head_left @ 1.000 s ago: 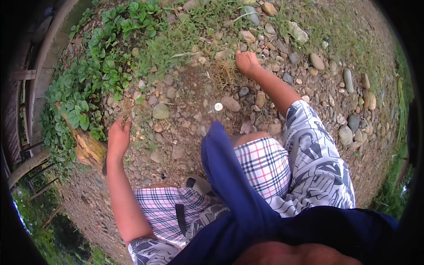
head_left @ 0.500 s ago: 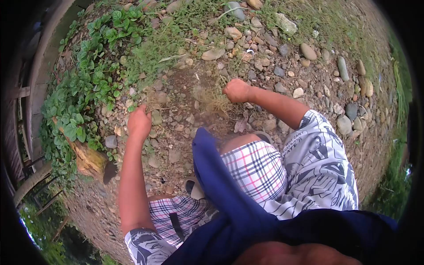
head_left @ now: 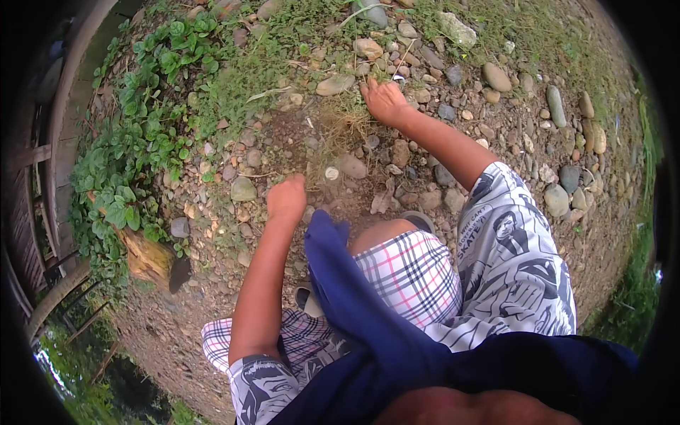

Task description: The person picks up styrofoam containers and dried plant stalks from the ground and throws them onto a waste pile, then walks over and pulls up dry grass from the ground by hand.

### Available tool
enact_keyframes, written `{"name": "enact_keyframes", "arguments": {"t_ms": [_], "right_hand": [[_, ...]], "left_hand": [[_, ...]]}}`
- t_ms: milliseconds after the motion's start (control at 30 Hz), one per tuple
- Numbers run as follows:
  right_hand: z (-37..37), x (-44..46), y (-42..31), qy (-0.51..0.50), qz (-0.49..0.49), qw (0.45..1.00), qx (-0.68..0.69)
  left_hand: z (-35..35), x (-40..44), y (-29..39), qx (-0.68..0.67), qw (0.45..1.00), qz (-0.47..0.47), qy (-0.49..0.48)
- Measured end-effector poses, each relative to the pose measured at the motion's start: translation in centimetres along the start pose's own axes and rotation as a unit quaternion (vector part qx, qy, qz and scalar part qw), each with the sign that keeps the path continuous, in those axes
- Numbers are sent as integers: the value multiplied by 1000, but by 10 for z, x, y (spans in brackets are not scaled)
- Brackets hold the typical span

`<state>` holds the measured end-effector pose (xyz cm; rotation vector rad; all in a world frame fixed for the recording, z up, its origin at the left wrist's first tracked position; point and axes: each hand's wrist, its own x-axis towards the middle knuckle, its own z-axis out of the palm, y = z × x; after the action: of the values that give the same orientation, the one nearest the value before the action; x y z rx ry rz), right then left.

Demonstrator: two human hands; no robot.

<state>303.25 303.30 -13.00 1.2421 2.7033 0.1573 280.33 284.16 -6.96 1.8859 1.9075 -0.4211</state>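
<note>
My left hand (head_left: 286, 200) is closed low over the stony soil, left of a pale round object (head_left: 331, 173); what its fingers hold, if anything, is too small to name. Farther forward and to the right, my right hand (head_left: 384, 100) reaches down at the edge of a clump of dry, rooty grass (head_left: 347, 120). Its fingers are bent toward the ground, and their tips are partly hidden, so their grip is unclear. A flat tan stone (head_left: 335, 85) lies just left of the right hand's fingers.
Leafy green plants (head_left: 152, 106) grow at the left beside a concrete edge (head_left: 71, 134). A cut log (head_left: 149, 256) lies below them. Stones such as a long grey one (head_left: 555, 106) dot the right side. A blue cloth (head_left: 354, 283) hangs between my arms.
My left hand has moved right, from beside the leafy plants toward the middle. My right hand first came back toward me with the dry grass, then moved forward again, its fingers less tightly curled.
</note>
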Motion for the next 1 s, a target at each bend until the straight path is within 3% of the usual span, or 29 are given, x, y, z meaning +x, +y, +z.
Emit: {"name": "enact_keyframes", "arguments": {"t_ms": [100, 200, 300, 467, 633, 767, 800, 867, 933, 1000], "right_hand": [[-3, 3, 4, -109, 13, 993, 54], [6, 9, -2, -71, 22, 992, 100], [7, 6, 13, -60, -39, 989, 126], [3, -15, 19, -108, -56, 979, 164], [-23, -96, -31, -235, -216, 927, 198], [-21, -118, -34, -208, -206, 930, 223], [-29, -109, -23, -141, -223, 937, 230], [-21, -83, -18, -87, -118, 950, 274], [-3, -61, -6, 71, -101, 959, 256], [0, -46, -1, 54, -13, 988, 145]], "left_hand": [[-2, 3, 6, 3, 1000, 13, 3], [-4, 4, 0, 15, 999, 30, 1], [-8, 11, 5, 22, 999, 43, 0], [-12, 29, 6, 30, 998, 48, -30], [-10, 44, 0, 42, 997, 59, -36], [-2, 48, -3, 52, 993, 97, -43], [-1, 48, -2, 58, 991, 113, -43], [0, 47, -4, 71, 986, 145, -38], [-3, 46, 3, 69, 984, 162, -15], [-4, 45, 8, 62, 983, 175, 8]]}}
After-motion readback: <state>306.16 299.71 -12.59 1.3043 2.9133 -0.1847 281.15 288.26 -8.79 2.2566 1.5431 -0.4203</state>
